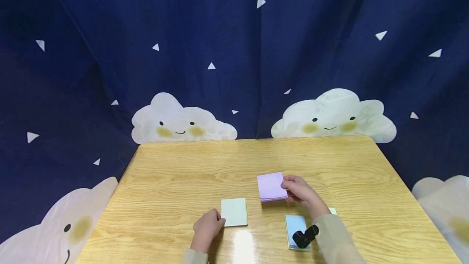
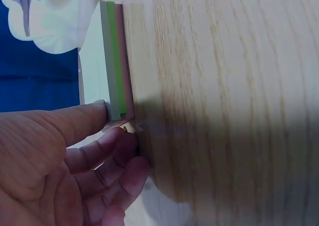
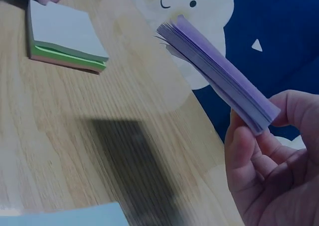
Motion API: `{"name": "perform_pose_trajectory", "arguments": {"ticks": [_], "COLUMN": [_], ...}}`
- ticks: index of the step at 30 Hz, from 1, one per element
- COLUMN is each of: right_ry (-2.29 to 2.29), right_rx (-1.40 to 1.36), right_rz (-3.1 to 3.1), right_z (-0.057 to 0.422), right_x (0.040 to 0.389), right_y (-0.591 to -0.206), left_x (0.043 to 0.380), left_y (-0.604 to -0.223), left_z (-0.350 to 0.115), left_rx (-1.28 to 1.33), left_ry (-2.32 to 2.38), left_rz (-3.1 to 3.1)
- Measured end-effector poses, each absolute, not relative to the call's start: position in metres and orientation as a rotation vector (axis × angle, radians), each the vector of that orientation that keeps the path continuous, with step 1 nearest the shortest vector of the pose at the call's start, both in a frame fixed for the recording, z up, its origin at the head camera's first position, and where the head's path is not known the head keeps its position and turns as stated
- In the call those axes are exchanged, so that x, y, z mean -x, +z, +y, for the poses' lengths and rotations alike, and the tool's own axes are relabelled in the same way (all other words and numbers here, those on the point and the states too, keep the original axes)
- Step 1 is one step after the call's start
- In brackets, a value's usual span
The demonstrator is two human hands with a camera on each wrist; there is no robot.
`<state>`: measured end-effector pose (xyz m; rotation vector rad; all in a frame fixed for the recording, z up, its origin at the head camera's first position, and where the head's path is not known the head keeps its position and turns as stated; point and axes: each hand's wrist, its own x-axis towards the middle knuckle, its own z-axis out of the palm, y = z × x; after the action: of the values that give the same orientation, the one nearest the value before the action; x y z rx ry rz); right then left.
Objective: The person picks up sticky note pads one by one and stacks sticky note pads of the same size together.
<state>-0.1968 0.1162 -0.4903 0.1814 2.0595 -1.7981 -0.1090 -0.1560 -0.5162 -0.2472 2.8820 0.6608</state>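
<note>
My right hand (image 1: 298, 190) pinches a purple sticky-note pad (image 1: 272, 186) by its right edge and holds it above the table. In the right wrist view this purple pad (image 3: 219, 76) appears edge-on, its sheets slightly fanned at the far end, its shadow on the wood below. A stack of sticky-note pads (image 1: 234, 212) lies left of it, pale on top with green and pinkish layers beneath (image 2: 119, 61). My left hand (image 1: 209, 227) holds this stack at its near-left corner, thumb on the top face and fingers curled at the lower edge.
A light blue pad (image 1: 294, 225) lies on the wooden table (image 1: 176, 166) near my right forearm, partly covered by a black wrist device (image 1: 305, 237). A pale green corner (image 1: 332, 211) shows beyond the sleeve. A dark blue curtain (image 1: 234, 19) with clouds hangs behind.
</note>
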Motion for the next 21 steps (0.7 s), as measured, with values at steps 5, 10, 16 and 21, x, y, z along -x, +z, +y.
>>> {"name": "perform_pose_trajectory", "arguments": {"ticks": [5,10,16,21], "right_ry": [-1.792,-1.796,-1.790,-1.805], "right_rx": [-0.156,-0.198,-0.182,-0.140], "right_rz": [2.060,2.045,2.050,2.034], "right_z": [0.108,0.098,0.089,0.081], "right_x": [0.193,0.191,0.185,0.180], "right_y": [-0.489,-0.490,-0.492,-0.495], "left_x": [0.109,0.110,0.109,0.109], "left_y": [-0.517,-0.517,-0.518,-0.517], "left_z": [-0.157,-0.158,-0.157,-0.156], "left_rx": [0.243,0.248,0.242,0.245], "left_ry": [0.662,0.649,0.657,0.655], "left_rz": [2.884,2.893,2.901,2.902]}}
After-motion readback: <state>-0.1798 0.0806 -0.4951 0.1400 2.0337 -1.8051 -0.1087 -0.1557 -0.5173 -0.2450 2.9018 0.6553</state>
